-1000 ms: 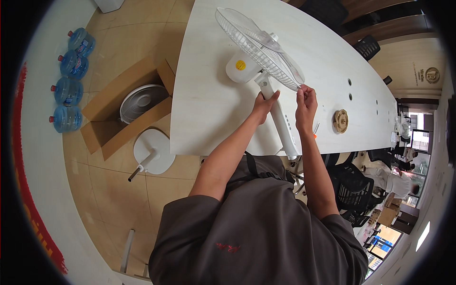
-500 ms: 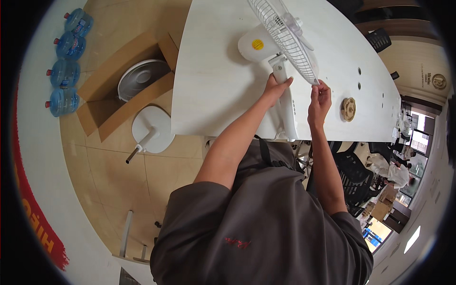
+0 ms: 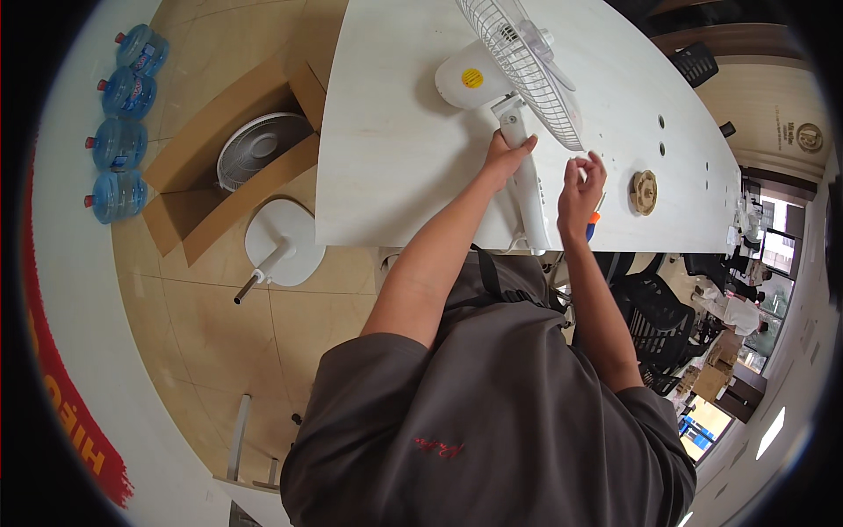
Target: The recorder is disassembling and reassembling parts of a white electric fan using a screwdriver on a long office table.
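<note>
A white fan head with a wire grille tilts over the table on its white neck. My left hand is closed around the neck just below the motor housing, thumb across the front. Just under the grille's lower rim, my right hand is raised with curled fingers, thumb and fingertips apart, not touching the rim. I see nothing between them. Beside my right wrist lies a screwdriver with an orange and blue handle, partly hidden by the arm.
A round gold-coloured part sits on the white table, right of my right hand. On the floor at left are an open carton with a fan grille inside, a white stand base and several water bottles.
My right hand has come off the grille's lower rim and moved slightly down and left. The screwdriver handle now shows beside the wrist. My left hand keeps its grip on the neck.
</note>
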`<action>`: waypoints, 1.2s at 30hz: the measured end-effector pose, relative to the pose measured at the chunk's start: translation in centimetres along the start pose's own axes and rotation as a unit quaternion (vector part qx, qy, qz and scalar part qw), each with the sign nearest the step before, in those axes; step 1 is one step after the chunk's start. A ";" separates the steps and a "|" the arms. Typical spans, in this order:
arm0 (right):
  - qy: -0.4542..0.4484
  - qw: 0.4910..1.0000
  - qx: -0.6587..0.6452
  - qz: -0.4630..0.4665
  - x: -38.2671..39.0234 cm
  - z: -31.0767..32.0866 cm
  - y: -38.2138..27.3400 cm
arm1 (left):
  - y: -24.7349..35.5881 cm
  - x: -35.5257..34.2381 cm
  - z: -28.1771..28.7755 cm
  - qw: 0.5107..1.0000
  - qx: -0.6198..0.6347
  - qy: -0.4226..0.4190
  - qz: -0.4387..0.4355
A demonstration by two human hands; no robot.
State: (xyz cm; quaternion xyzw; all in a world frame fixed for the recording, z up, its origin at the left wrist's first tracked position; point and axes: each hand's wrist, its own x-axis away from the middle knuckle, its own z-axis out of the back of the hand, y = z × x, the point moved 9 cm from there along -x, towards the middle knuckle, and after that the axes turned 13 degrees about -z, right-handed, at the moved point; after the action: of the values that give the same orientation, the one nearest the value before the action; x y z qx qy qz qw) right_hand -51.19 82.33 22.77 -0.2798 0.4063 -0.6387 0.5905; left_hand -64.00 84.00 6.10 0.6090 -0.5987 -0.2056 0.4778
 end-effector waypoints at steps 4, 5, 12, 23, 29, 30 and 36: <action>-0.071 0.973 -0.092 -0.198 1.5 -2.4 4.5 | -0.4 -0.2 0.0 1.000 0.004 0.001 -0.002; -0.112 0.967 -0.097 -0.208 1.2 -4.0 4.4 | -0.3 -0.3 0.2 1.000 0.024 0.000 -0.015; -0.053 0.985 -0.016 -0.161 -1.9 -8.6 3.0 | -1.8 -0.9 -0.9 0.987 0.153 0.011 -0.056; 0.046 0.985 0.007 -0.164 -2.1 -9.6 0.9 | 1.4 0.9 -1.6 0.962 0.269 -0.009 -0.050; 0.035 0.978 -0.044 -0.199 -3.1 -10.8 2.4 | -0.1 0.9 -1.0 0.969 0.242 -0.025 -0.034; 0.044 0.978 -0.060 -0.194 -3.0 -10.9 2.3 | -0.2 1.0 -1.1 0.965 0.261 -0.028 -0.029; 0.095 0.967 -0.114 -0.208 -2.7 -11.3 1.5 | 0.6 0.9 -0.9 0.959 0.280 -0.049 -0.019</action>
State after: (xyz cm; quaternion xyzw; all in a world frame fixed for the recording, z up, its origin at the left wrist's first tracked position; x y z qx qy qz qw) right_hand -59.47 87.16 16.08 -0.3616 0.4635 -0.7207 0.3674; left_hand -63.39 83.54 7.29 0.7187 -0.6435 -0.0685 0.2541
